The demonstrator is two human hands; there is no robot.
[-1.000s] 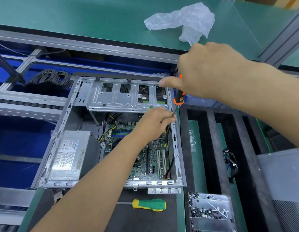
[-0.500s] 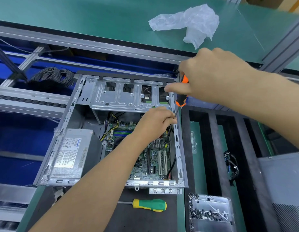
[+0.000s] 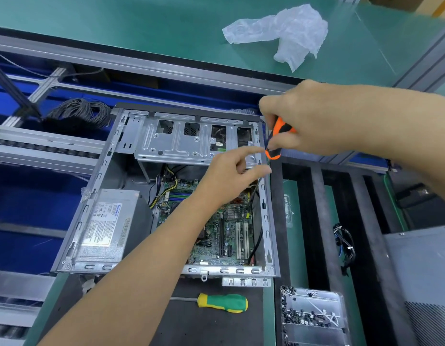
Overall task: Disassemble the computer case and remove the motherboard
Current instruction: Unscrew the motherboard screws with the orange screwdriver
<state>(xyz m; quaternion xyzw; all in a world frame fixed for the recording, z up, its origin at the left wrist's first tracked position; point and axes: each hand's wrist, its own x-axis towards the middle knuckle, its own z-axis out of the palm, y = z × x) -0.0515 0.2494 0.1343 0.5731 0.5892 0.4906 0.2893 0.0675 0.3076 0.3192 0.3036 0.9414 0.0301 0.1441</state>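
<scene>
An open grey computer case (image 3: 99, 176) lies flat on the bench, its green motherboard (image 3: 228, 228) visible inside. My right hand (image 3: 313, 121) grips an orange and black screwdriver (image 3: 278, 138) by the handle above the case's far right corner, its shaft pointing down into the case. My left hand (image 3: 231, 176) hovers over the motherboard just left of the shaft, fingers stretched out and holding nothing. A silver power supply (image 3: 104, 226) fills the case's left side, and a metal drive cage (image 3: 186, 141) spans its far end.
A green and yellow screwdriver (image 3: 222, 302) lies on the dark mat in front of the case. A clear tray of several screws (image 3: 313, 318) sits at the front right. A crumpled plastic bag (image 3: 283, 31) lies on the green table behind. Black foam slots (image 3: 313, 221) run along the right.
My left hand has let go of the screwdriver shaft and spread its fingers. My right hand has lifted the screwdriver slightly, still gripping the handle.
</scene>
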